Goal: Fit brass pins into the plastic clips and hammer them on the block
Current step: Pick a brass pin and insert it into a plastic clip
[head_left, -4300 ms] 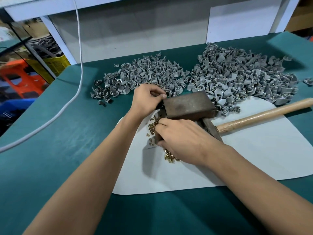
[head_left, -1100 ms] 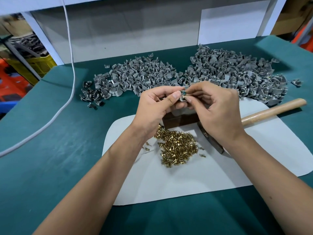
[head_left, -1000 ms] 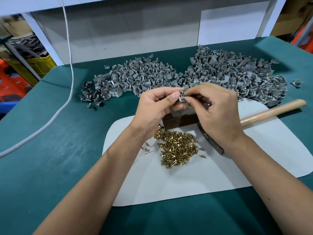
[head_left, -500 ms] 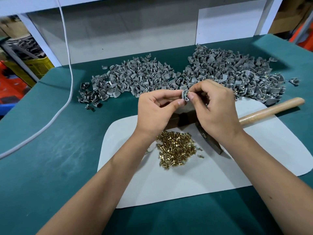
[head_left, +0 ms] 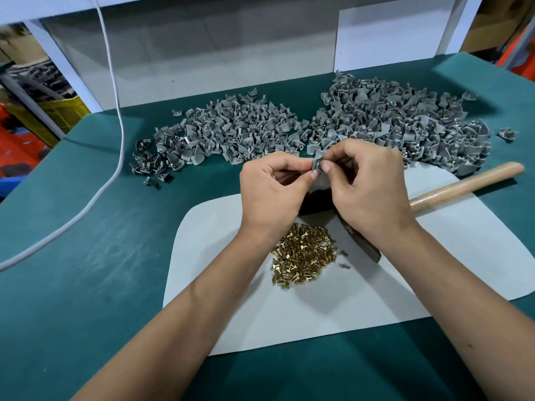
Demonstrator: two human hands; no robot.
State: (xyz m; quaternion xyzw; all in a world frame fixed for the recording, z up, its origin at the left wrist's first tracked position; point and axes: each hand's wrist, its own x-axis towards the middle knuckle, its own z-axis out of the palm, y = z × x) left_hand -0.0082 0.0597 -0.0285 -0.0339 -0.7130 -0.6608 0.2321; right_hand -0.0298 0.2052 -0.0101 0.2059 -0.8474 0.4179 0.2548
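My left hand (head_left: 272, 192) and my right hand (head_left: 367, 186) meet above the table, both pinching one grey plastic clip (head_left: 317, 164) between thumbs and fingertips. Whether a pin sits in the clip is hidden by my fingers. Under my hands lies the dark metal block (head_left: 317, 198), mostly covered. A heap of brass pins (head_left: 304, 256) lies on the white sheet (head_left: 231, 285) just below my wrists. The hammer rests to the right, its wooden handle (head_left: 466, 183) angled up-right and its dark head (head_left: 362, 244) under my right wrist.
Two heaps of grey clips spread across the green table: one at the back left (head_left: 225, 134), a larger one at the back right (head_left: 405, 123). A white cable (head_left: 115, 111) hangs down and trails off to the left. A wall panel closes the back.
Earlier my hands were down at the block and the pins. They have since risen together with a clip pinched between them; over the last second they only shifted slightly.
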